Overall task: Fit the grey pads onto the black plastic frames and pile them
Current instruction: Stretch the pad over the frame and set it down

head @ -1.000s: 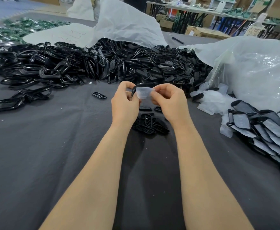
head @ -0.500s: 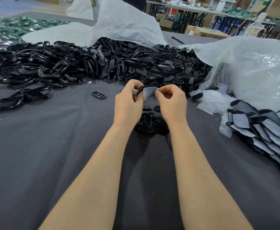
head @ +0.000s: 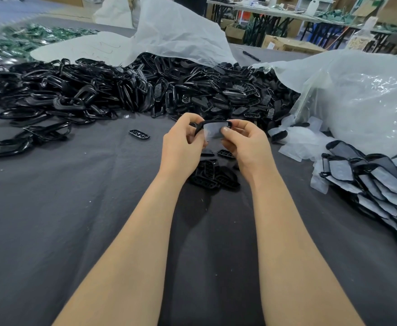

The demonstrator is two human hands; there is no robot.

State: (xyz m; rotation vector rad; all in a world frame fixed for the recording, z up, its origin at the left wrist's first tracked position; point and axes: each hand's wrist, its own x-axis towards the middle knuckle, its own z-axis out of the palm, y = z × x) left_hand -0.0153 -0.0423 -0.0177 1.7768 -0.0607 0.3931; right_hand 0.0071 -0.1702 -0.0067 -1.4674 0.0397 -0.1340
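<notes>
Above the middle of the table I hold one black plastic frame [head: 216, 123] with a grey pad [head: 212, 131] lying in it. My left hand [head: 183, 147] grips the frame's left end. My right hand [head: 246, 144] pinches its right side, thumb pressing on the pad. A pile of finished frames with grey pads [head: 371, 182] lies at the right. A big heap of loose black frames [head: 122, 90] stretches across the back.
A small clump of black parts [head: 212, 176] lies just below my hands, and a single black insert [head: 139, 134] to the left. Clear plastic bags [head: 362, 100] and loose pads [head: 303, 142] sit at the right. A dark cloth [head: 75, 220] covers the table.
Both hands have stayed together on the frame and pad. My right thumb has shifted onto the pad's face, and the frame has turned a little between my fingers.
</notes>
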